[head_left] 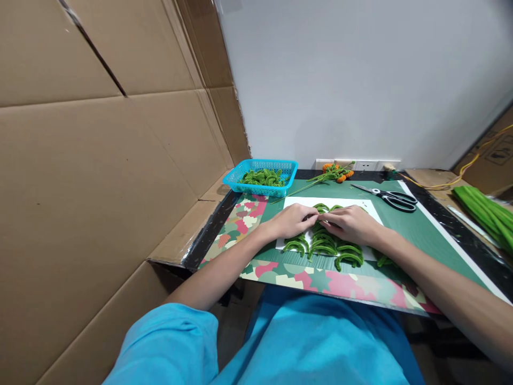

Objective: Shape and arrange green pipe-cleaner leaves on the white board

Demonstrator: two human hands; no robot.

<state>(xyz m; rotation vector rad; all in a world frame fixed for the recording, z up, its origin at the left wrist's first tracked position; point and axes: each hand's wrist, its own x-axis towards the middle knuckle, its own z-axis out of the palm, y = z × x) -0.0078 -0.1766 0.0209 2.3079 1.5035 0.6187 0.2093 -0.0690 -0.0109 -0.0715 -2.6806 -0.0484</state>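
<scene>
My left hand (295,220) and my right hand (352,223) meet fingertip to fingertip over a white sheet of paper (296,202). Both have their fingers pinched together, and whatever lies between them is hidden or too small to name. Under and around them lie several curved pieces of fuzzy green pipe cleaner (323,247), grouped in rows of arcs. One cluster of arcs (348,255) reaches past the paper's near edge, close below my right hand. Other arcs are partly covered by my hands and right forearm.
A blue plastic basket (291,182) holds more green pieces at the back left. Orange flowers with green stems (339,172) and black-handled scissors (395,200) lie behind the paper. Green pipe cleaners (483,214) are bundled at right. Cardboard (120,160) walls the left side.
</scene>
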